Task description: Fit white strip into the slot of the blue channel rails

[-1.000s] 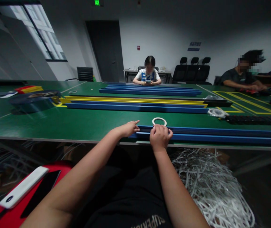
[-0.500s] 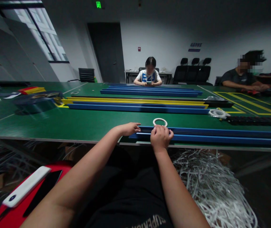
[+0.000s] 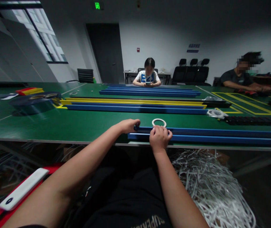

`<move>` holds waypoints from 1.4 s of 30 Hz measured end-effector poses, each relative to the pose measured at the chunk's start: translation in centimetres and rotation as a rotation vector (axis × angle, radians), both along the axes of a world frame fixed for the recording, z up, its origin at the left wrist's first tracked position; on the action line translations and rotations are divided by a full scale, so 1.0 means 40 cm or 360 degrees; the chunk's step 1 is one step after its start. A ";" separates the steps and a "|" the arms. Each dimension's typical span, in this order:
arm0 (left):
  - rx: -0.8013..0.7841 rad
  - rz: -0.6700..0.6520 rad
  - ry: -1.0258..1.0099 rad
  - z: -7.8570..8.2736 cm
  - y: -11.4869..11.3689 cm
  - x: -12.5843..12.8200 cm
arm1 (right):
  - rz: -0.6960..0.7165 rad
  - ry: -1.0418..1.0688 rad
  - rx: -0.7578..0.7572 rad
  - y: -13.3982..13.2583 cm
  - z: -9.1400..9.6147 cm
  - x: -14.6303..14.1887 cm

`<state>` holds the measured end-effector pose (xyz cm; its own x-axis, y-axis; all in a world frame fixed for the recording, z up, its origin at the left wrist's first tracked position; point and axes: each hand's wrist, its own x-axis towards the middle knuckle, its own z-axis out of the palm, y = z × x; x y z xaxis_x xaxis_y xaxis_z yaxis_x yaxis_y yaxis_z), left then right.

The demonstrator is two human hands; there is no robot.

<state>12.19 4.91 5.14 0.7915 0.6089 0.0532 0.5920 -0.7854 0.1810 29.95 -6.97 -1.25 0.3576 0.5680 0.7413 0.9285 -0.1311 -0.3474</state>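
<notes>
Dim room with a long green surface [image 3: 97, 122] running across it; one person in a white shirt [image 3: 147, 77] sat at the far side and another in a dark shirt [image 3: 235, 77] at the far right. Two blue rails lay lengthwise at the near edge, a back rail [image 3: 208, 131] and a front rail [image 3: 208, 138], both running out of view to the right. Beyond them lay yellow rails [image 3: 137, 101] and more blue ones. A heap of pale strips [image 3: 216, 186] filled the space below the edge, at right.

As for progress, the near pair was laid out side by side, the front one reaching slightly further left. Whether either was finished, or how much remained to be done on them, could not be told.

Both bare forearms reached forward from below. The left hand [image 3: 129, 125] was at the back rail's left end, its fingers curled; whether they gripped the rail was unclear. The right hand [image 3: 159, 136] lay palm down across the pair, fingers part bent over the back rail, its hold impossible to judge. Just beyond its knuckles, a white ring [image 3: 153, 123] lay flat.
</notes>
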 end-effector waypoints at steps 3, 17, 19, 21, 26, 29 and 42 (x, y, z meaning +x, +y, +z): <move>0.0071 -0.0036 0.0129 0.010 0.002 0.014 | -0.0004 -0.0008 -0.0018 -0.001 0.002 -0.001; 0.0306 -0.0228 0.0322 0.015 -0.005 0.049 | 0.0017 0.0003 0.0003 0.003 -0.002 0.001; 0.0312 -0.0229 0.0354 0.016 -0.005 0.051 | 0.0013 -0.0004 -0.0001 0.004 -0.002 0.001; 0.0312 -0.0223 0.0381 0.019 -0.007 0.053 | 0.0012 0.0003 0.0004 0.004 -0.003 0.000; 0.0371 -0.0265 0.0436 0.031 -0.018 0.056 | 0.0013 0.0019 0.0020 0.004 -0.005 0.001; 0.0401 -0.0301 0.0451 0.033 -0.018 0.060 | 0.0019 0.0024 0.0028 0.005 -0.007 0.003; 0.0424 -0.0315 0.0447 0.048 -0.031 0.062 | 0.0007 -0.0021 0.0027 0.003 -0.004 0.003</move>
